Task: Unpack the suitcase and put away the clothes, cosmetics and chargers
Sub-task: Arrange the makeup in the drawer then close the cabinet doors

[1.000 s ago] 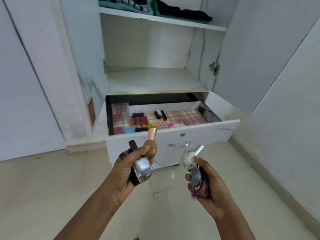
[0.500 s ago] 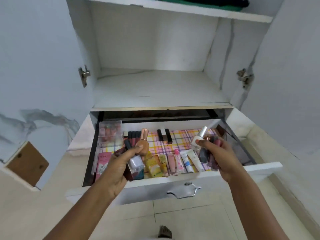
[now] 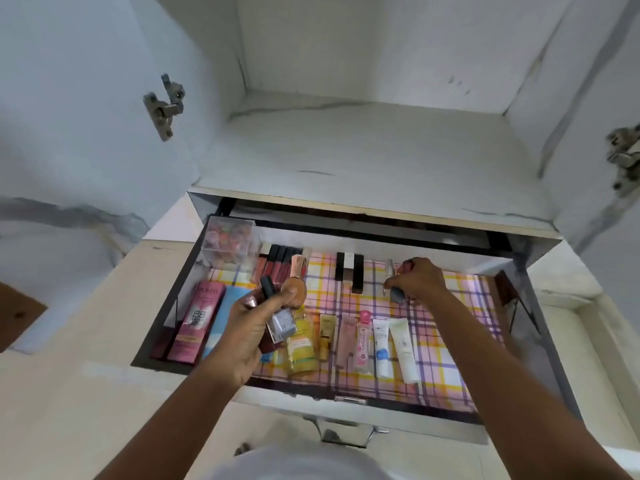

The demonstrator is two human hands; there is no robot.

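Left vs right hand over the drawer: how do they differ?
The left hand grips several bottles above the drawer's front left; the right hand reaches further back. The left hand's load shows plainly; the right hand mostly hides its small bottles. Both are curled round cosmetics.

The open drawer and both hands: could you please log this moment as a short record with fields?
drawer: pulled open, lined with checked paper
left hand: grips several small cosmetic bottles above the drawer's left part
right hand: reaches down toward the back of the drawer, holding small bottles
front row: tubes lying side by side
back left: clear box
shelf above: bare
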